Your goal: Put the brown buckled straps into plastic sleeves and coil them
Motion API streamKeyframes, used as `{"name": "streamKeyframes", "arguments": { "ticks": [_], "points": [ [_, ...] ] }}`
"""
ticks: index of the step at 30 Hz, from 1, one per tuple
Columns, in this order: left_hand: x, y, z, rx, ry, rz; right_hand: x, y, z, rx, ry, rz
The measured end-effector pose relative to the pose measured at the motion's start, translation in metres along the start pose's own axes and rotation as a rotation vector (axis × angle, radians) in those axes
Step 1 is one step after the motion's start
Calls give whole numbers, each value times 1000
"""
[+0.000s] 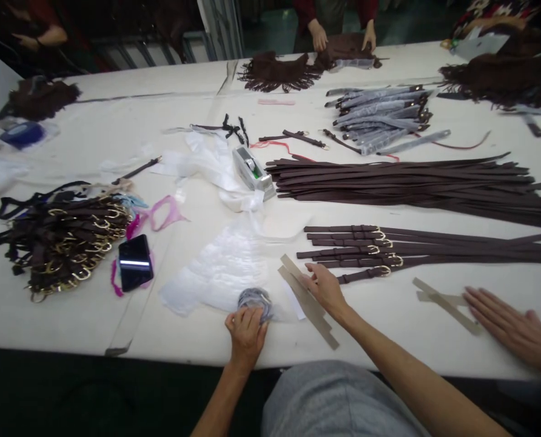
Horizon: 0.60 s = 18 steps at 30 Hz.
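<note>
Near the front edge of the table, my left hand (247,331) has its fingers wrapped over a grey coiled roll (255,297), which rests at the lower corner of a thin white sheet (225,261). To the right, my right hand (322,288) reaches over several flat greyish-brown strips (307,303), its fingertips at their upper part; whether it grips one is unclear. Just beyond it lie dark brown straps with gold buckles (359,250), side by side. A white slip is partly hidden beneath the strips.
Another person's hand (509,321) lies by two crossed strips (447,303) at right. A phone (135,262) and buckled straps (65,237) are at left. A tape dispenser (253,173), long straps (402,185) and wrapped pieces (379,112) lie farther back. Someone handles brown cloth (346,48) opposite.
</note>
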<state>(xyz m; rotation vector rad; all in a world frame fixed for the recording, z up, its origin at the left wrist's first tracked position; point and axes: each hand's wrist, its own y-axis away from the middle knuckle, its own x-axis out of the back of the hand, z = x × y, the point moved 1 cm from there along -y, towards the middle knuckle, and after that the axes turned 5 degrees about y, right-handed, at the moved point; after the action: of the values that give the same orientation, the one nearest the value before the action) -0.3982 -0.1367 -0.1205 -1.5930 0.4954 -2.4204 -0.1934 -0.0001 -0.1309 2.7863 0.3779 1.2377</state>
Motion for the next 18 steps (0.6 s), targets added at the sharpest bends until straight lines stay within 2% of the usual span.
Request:
{"name": "streamKeyframes", "arguments": {
  "ticks": [3, 5, 10, 14, 18],
  "points": [
    [5, -4, -1, 24, 20, 26, -10, -19, -10, 21, 42, -38],
    [9, -6, -2, 42, 30, 46, -8, -24, -11, 38, 39, -58],
    [18, -17, -1, 143, 169, 131, 21, -11, -14, 76, -27, -106],
    [23, -33, 5, 344, 373, 161, 41, 7, -28, 111, -20, -118],
    [24, -48, 12, 556, 531, 182, 43, 18, -28, 78, 22, -46]
  ]
}}
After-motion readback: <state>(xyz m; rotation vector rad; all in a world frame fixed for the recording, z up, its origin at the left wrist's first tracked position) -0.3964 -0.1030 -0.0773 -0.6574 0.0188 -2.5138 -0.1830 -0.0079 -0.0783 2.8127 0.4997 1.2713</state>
